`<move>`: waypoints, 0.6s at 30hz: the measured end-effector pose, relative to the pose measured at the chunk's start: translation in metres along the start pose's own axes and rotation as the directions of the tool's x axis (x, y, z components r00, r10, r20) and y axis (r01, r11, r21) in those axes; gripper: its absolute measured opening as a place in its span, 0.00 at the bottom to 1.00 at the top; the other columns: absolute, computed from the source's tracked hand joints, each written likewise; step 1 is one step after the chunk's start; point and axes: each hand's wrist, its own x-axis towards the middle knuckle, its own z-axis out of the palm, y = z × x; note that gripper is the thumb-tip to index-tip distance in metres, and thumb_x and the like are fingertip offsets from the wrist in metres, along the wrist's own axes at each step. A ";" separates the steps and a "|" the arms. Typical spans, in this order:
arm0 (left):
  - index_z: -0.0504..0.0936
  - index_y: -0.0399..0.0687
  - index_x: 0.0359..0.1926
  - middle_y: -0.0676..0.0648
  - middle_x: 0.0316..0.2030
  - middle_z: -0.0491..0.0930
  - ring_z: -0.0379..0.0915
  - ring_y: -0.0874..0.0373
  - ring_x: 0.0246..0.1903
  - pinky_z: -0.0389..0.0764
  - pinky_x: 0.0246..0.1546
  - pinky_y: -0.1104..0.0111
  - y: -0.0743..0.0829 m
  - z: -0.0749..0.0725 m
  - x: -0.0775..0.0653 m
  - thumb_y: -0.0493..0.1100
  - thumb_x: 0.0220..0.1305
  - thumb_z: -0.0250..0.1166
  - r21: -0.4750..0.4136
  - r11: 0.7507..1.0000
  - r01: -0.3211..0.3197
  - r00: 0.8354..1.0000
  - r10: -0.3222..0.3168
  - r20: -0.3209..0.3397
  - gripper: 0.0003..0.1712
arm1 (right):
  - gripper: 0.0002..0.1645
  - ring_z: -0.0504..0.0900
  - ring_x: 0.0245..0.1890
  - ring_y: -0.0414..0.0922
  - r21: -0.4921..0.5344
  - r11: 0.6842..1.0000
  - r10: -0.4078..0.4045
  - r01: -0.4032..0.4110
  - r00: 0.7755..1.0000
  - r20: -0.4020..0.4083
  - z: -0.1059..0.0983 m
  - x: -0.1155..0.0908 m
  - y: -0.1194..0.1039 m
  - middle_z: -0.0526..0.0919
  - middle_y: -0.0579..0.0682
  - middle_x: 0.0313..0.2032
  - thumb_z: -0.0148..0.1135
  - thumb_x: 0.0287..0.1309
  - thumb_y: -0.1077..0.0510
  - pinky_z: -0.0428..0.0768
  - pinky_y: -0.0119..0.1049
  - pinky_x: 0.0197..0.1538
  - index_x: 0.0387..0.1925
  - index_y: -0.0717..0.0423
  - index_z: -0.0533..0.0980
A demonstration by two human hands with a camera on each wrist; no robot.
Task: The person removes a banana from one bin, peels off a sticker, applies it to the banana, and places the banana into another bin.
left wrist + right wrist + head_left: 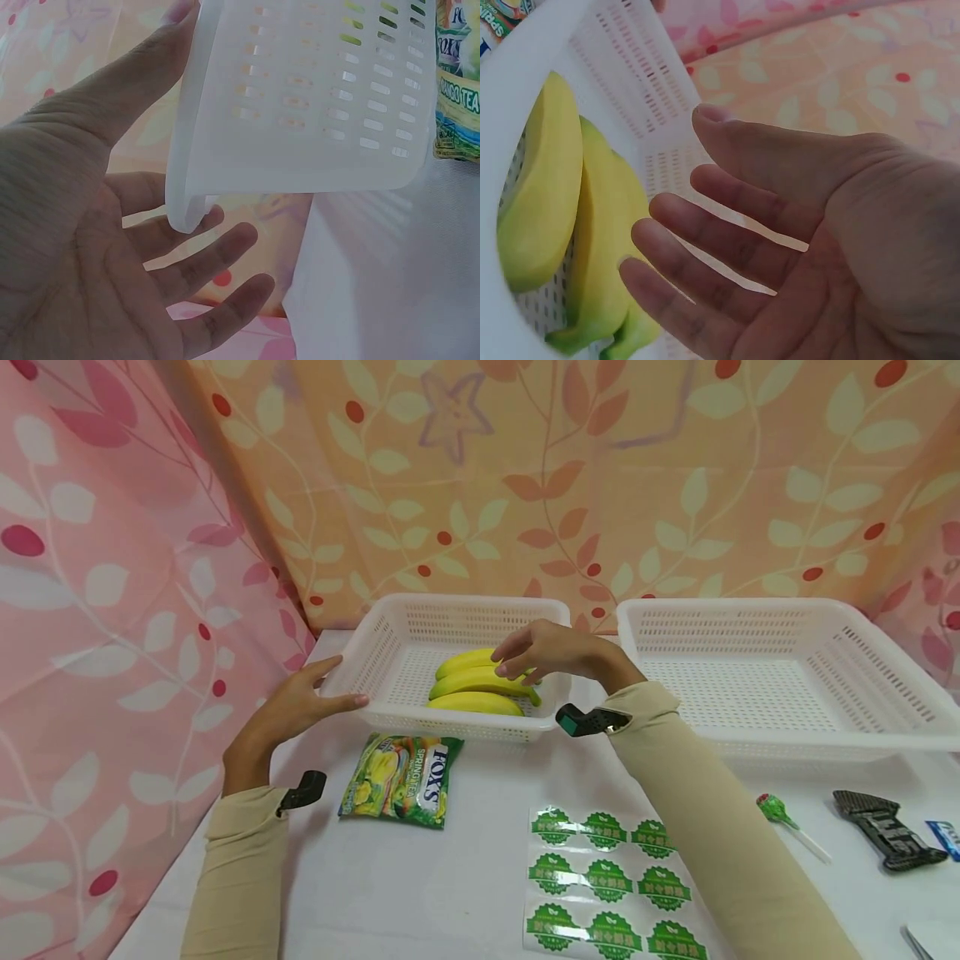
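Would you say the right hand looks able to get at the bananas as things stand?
Probably yes: the right hand is empty, its fingers over the open basket, and the bananas lie uncovered inside; nothing visible seems to block the way.

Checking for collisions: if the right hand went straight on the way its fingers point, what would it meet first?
Likely the bananas, in the basket beneath the right hand. Depth is unclear, though; if high enough, it could clear them and head toward the basket's opposite wall.
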 end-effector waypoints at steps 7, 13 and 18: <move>0.52 0.46 0.85 0.35 0.70 0.70 0.68 0.37 0.63 0.70 0.67 0.36 0.001 0.000 -0.001 0.66 0.65 0.73 0.006 1.000 0.011 1.000 -0.011 -0.004 0.61 | 0.31 0.78 0.67 0.57 -0.006 0.997 0.078 -0.078 0.995 0.058 0.012 0.018 -0.005 0.78 0.53 0.67 0.68 0.70 0.50 0.79 0.56 0.67 0.70 0.56 0.76; 0.54 0.46 0.85 0.36 0.70 0.71 0.68 0.38 0.63 0.70 0.67 0.37 0.002 0.003 0.000 0.64 0.65 0.73 -0.010 1.000 -0.007 1.000 0.007 -0.003 0.59 | 0.33 0.74 0.70 0.57 -0.025 0.987 0.158 -0.156 0.983 0.089 0.018 0.026 -0.001 0.79 0.54 0.68 0.68 0.70 0.49 0.76 0.61 0.69 0.72 0.55 0.75; 0.57 0.50 0.84 0.38 0.66 0.74 0.70 0.40 0.62 0.72 0.66 0.38 0.003 0.005 0.002 0.65 0.65 0.73 -0.033 0.999 -0.013 1.000 0.013 0.003 0.57 | 0.36 0.73 0.70 0.57 -0.033 0.969 0.248 -0.246 0.965 0.083 0.021 0.029 0.002 0.75 0.54 0.70 0.69 0.69 0.47 0.79 0.63 0.65 0.74 0.52 0.72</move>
